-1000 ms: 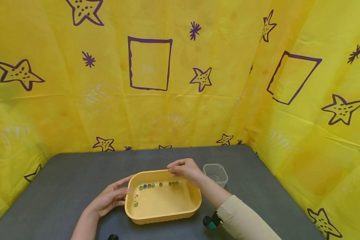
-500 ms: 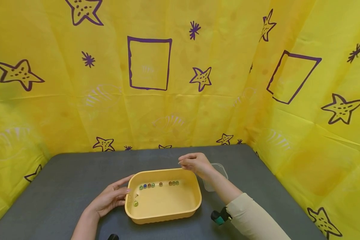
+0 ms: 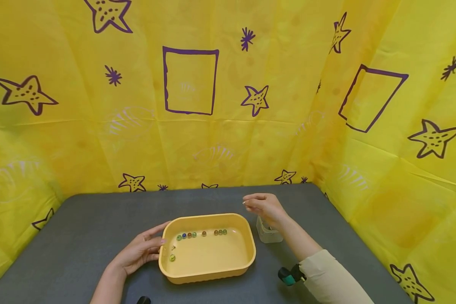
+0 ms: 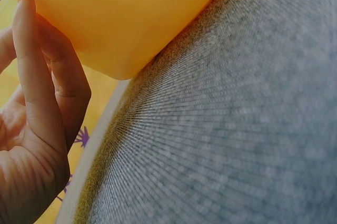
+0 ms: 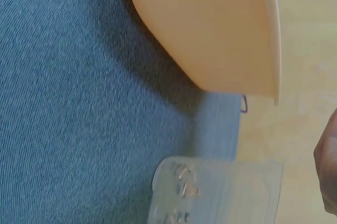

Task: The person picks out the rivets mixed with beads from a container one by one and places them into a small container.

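Observation:
A yellow plastic tub (image 3: pixel 209 257) stands on the table with several glass marbles (image 3: pixel 189 235) along its far inner side. One yellow-green marble (image 3: pixel 172 258) and a small metallic bit (image 3: pixel 173 247) lie near its left end. My left hand (image 3: pixel 140 249) holds the tub's left end, thumb at the rim and fingers against the outer wall. Right of the tub, my right hand (image 3: pixel 264 207) pinches a tiny shiny piece (image 3: pixel 244 203) whose kind I cannot tell. Below that hand stands a clear plastic container (image 3: pixel 267 236), partly hidden; small metallic pieces (image 5: pixel 184 187) show inside it in the right wrist view.
The grey table (image 3: pixel 99 223) is enclosed by yellow cloth (image 3: pixel 220 139) printed with purple stars. A black and teal device (image 3: pixel 289 276) sits at the right wrist. Another black object (image 3: pixel 143 300) shows at the bottom edge near the left forearm.
My right hand has moved right from above the tub's far rim to above the clear container, carrying the tiny shiny piece. The left hand and the tub have stayed in place.

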Demonstrator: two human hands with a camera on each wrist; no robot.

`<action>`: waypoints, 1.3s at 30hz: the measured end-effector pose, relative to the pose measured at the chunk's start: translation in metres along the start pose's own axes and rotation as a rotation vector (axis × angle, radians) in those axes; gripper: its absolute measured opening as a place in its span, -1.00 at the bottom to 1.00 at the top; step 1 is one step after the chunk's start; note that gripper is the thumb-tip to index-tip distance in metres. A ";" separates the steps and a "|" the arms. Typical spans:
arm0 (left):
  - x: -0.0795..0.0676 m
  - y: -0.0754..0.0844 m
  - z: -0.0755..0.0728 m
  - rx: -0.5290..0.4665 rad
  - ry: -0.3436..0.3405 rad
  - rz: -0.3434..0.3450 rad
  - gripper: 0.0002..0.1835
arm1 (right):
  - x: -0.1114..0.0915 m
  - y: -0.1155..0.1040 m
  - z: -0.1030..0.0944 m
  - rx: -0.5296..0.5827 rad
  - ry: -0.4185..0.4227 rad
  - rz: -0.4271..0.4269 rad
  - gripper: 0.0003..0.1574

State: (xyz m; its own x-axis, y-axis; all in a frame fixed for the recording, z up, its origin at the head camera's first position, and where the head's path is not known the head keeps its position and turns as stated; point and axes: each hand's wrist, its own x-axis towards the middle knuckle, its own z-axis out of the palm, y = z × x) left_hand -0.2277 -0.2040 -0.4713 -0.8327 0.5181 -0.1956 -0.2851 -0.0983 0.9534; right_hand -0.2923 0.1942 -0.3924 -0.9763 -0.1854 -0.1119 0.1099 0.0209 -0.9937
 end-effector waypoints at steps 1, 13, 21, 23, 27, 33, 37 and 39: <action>0.000 0.000 0.000 -0.003 -0.002 0.000 -0.15 | 0.000 0.001 -0.003 0.000 0.000 -0.004 -0.57; 0.000 0.003 0.002 -0.002 -0.009 0.007 -0.14 | -0.003 0.002 -0.036 0.060 0.046 -0.015 -0.66; 0.001 0.001 0.001 -0.006 -0.022 0.019 -0.16 | -0.009 0.000 -0.059 0.054 0.087 -0.023 -0.78; 0.000 0.001 0.001 -0.004 -0.019 0.016 -0.16 | -0.011 0.000 -0.064 0.052 0.084 -0.031 -0.77; 0.000 0.002 0.001 0.002 -0.011 0.015 -0.15 | -0.015 0.000 -0.073 0.054 0.081 -0.042 -0.80; 0.001 0.000 0.000 0.005 -0.012 0.018 -0.18 | -0.019 0.004 -0.082 0.069 0.089 -0.036 -0.82; 0.002 -0.001 -0.001 0.003 -0.009 0.014 -0.18 | -0.021 0.008 -0.084 0.063 0.082 -0.030 -0.80; 0.002 -0.001 0.000 0.003 -0.006 0.013 -0.17 | -0.021 0.010 -0.085 0.058 0.081 -0.031 -0.80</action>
State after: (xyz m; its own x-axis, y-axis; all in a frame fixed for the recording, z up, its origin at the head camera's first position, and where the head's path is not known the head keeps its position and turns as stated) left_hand -0.2289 -0.2035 -0.4725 -0.8337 0.5215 -0.1816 -0.2728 -0.1029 0.9566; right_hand -0.2861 0.2815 -0.3999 -0.9910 -0.1052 -0.0830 0.0877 -0.0412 -0.9953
